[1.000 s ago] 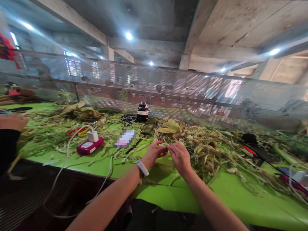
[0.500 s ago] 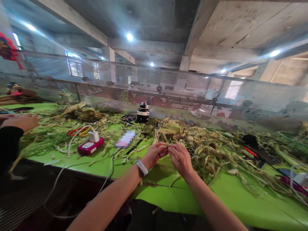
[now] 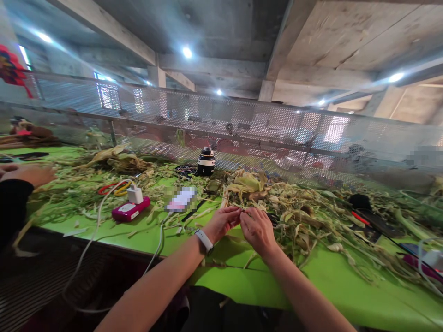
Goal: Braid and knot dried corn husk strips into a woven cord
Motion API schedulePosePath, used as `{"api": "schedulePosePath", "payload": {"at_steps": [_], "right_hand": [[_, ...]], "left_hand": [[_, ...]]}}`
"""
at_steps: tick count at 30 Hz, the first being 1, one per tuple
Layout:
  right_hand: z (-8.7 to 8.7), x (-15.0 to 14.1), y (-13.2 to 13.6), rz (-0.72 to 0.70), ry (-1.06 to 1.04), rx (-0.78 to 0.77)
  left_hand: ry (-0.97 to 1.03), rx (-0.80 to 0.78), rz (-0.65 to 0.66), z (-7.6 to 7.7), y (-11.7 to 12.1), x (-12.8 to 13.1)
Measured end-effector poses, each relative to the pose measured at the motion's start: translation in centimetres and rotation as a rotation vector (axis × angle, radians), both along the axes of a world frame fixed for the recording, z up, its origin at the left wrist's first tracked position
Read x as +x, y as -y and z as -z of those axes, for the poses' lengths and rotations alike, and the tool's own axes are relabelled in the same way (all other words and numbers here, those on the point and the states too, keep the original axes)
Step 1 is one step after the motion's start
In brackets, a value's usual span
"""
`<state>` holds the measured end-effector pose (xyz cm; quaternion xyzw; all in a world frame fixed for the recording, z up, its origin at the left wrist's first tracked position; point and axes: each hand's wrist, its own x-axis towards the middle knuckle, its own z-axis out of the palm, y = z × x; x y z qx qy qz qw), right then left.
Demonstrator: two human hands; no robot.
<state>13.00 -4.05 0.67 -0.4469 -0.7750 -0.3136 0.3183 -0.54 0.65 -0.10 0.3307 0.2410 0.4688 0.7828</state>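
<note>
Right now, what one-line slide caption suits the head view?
Left hand and right hand close together over a green table strewn with dry leaves, a black-and-white bottle beyond.

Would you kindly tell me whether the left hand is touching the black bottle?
Apart: the head view shows green tabletop in the gap between the left hand and the black bottle.

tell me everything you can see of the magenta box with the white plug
The magenta box is a low block with rounded corners, glossy like plastic. Its top bears a pale roundish patch, its near side a white label too small to read. A white plug stands upright on top, a white cable leading off. The box lies flat on the green table, near plant scraps.
</note>
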Motion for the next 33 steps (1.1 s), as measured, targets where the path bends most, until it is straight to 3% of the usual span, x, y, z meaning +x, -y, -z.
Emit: {"api": "schedulePosePath", "payload": {"at_steps": [7, 15, 19, 21, 23, 26, 30, 33], "right_hand": [[0.0, -0.2, 0.1, -0.065, -0.066, 0.001], [0.0, 0.0, 0.1, -0.241, -0.135, 0.011], [-0.1, 0.4, -0.2, -0.132, -0.388, -0.012], [0.0, 0.7, -0.6, -0.054, -0.552, -0.085], [0.1, 1.0, -1.1, -0.068, -0.633, -0.223], [0.3, 1.1, -1.8, -0.219, -0.715, -0.428], [0.4, 1.0, -2.4, -0.418, -1.011, -0.627], [0.3, 0.9, -2.4, -0.463, -1.166, -0.758]], "left_hand": [[0.034, 0.009, -0.030, 0.1, -0.2, 0.0], [0.118, -0.001, -0.156, 0.1, -0.6, -0.1], [0.049, 0.054, -0.156, -0.2, -0.4, -0.1], [0.003, 0.083, -0.144, -0.2, -0.2, -0.1], [-0.037, 0.091, -0.126, -0.2, 0.0, 0.0], [-0.066, 0.099, -0.101, -0.2, 0.2, 0.1], [-0.062, 0.138, -0.118, -0.3, 0.2, 0.1], [-0.100, 0.157, -0.124, -0.2, 0.1, 0.1]]}}
